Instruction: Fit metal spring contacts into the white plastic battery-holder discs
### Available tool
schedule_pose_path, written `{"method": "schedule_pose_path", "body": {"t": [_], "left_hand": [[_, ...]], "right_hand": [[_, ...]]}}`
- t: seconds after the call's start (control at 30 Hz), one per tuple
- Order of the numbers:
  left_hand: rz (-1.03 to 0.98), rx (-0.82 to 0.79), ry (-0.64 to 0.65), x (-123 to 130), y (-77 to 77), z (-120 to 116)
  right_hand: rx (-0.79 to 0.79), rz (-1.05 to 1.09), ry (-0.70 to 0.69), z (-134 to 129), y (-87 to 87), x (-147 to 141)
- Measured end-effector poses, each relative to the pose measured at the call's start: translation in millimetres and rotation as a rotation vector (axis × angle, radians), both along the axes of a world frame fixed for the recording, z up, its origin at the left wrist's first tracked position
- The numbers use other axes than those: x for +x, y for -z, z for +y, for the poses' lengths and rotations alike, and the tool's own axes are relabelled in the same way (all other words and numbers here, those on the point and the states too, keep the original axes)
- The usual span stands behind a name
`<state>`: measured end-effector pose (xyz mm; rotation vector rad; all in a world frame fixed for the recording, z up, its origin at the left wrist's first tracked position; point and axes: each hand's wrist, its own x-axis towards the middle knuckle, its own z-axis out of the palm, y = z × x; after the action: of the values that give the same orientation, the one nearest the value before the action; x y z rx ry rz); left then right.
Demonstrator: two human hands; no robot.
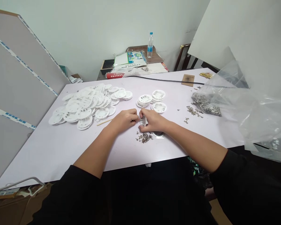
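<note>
Between the thumb and fingers of my right hand (152, 120) is a small clear-and-white plastic piece (143, 121), held on edge. My left hand (125, 120) is closed in a pinch just left of it; what its fingertips hold, if anything, is hidden. Just below both hands lies a small heap of shiny metal parts (145, 137). Partly under my right wrist is a dark round item with a pale rim (158, 135). Short stacks of round white discs (145, 99) with small dark marks or parts on them stand just beyond my hands.
A wide pile of similar discs (84, 103) covers the table's left side, with a thin wooden stick (104, 122) beside it. On the right, a clear bag (207, 104) spills metal parts (194, 111). A black cable (164, 80) crosses the back; a water bottle (150, 47) stands beyond.
</note>
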<state>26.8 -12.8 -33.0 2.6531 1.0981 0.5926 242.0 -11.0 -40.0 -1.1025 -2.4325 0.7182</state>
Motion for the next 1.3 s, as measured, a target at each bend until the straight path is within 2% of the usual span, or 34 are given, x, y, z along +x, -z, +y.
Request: {"method": "schedule_pose_path", "body": {"t": [0.23, 0.4, 0.6, 0.93, 1.3], "left_hand": [[0.079, 0.167, 0.059, 4, -3.1, -1], [0.179, 0.259, 0.045, 14, -7.2, -6], [0.21, 0.251, 0.035, 17, -4.5, -2], [0.153, 0.286, 0.033, 19, 1.5, 1], [0.085, 0.246, 0.029, 16, 4.7, -1]], "right_hand": [[0.002, 0.0, -0.002, 0, -0.6, -1], [0.018, -0.009, 0.011, -1, -0.2, -2], [0.009, -0.021, 0.022, -1, -1.2, -3], [0.025, 0.003, 0.038, -1, 1.8, -5], [-0.017, 0.065, 0.047, -1, 2.8, -5]]}}
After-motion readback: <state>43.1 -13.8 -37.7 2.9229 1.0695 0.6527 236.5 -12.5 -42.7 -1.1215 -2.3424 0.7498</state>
